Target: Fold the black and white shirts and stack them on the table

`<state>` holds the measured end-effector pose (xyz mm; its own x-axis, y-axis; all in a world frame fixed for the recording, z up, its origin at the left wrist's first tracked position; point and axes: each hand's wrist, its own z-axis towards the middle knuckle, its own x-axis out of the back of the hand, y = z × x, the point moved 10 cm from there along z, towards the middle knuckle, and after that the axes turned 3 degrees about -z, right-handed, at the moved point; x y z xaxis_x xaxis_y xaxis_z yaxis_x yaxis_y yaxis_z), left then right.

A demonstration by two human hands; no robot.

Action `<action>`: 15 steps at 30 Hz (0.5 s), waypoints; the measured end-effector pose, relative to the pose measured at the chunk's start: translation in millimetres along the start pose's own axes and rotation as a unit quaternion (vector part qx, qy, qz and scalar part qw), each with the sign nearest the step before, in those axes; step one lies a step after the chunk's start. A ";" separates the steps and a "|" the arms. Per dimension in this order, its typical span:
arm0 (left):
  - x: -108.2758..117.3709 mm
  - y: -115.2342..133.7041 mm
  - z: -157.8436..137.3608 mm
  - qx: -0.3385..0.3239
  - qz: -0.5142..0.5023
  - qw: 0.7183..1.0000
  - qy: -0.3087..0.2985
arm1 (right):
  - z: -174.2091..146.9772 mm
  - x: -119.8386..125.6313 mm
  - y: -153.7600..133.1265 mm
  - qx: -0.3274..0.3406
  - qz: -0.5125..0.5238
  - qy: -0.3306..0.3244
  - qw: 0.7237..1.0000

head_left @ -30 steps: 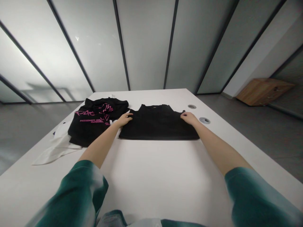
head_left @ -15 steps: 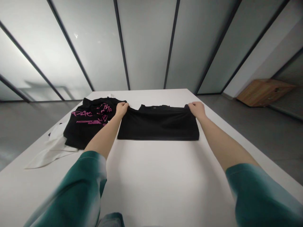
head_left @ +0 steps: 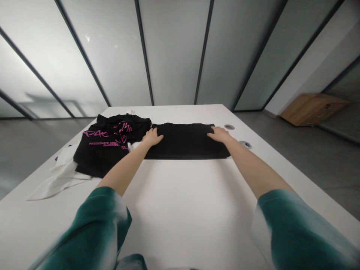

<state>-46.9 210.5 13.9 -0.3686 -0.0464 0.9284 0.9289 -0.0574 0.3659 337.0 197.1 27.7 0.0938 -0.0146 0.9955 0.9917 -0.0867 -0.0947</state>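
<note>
A plain black T-shirt (head_left: 185, 142), folded into a wide flat rectangle, lies on the white table (head_left: 191, 202). My left hand (head_left: 152, 137) rests on its left end with the fingers spread. On the right end lies my right hand (head_left: 219, 134), its fingers also apart and touching the cloth. Neither hand grips the fabric. The shirt's neckline does not show. Close to my left hand is a black T-shirt with pink lettering (head_left: 98, 157), in a loose heap.
White cloth (head_left: 60, 180) sticks out from under the lettered shirt. Two round grommets, a farther one (head_left: 229, 127) and a nearer one (head_left: 245, 144), are set in the tabletop at right. Beyond the table stand frosted glass panels (head_left: 171, 52) and a wooden cabinet (head_left: 312, 108).
Both hands have let go of the shirt's upper corners and now lie flat on it, closer together. The shirt is folded narrower, its neckline out of sight. The grommets have come into view.
</note>
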 end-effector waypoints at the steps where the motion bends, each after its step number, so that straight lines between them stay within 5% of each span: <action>1: -10.1 0.3 -6.4 -0.010 0.013 1.000 -0.027 | -6.8 -7.0 0.8 -0.002 -0.004 -0.010 1.000; 4: -27.5 -1.8 -21.8 -0.021 0.044 0.997 -0.065 | -27.5 -21.5 1.8 0.000 -0.012 -0.017 1.000; 7: -19.6 3.2 -35.3 -0.028 0.052 0.998 -0.018 | -49.8 -19.5 -4.4 0.015 -0.037 0.025 0.999; 11: -2.7 44.0 -65.4 -0.131 0.037 0.989 0.051 | -87.3 -7.7 -45.7 0.110 -0.054 0.082 0.989; 15: -16.2 73.5 -91.8 -0.182 0.056 0.982 0.008 | -118.6 -22.6 -88.8 0.179 -0.033 0.037 0.983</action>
<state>24.0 115.5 19.9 -0.2680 -0.0886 0.9593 0.8903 -0.4034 0.2115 236.4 86.9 12.9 0.0343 -0.0952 0.9949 0.9640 0.2656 -0.0078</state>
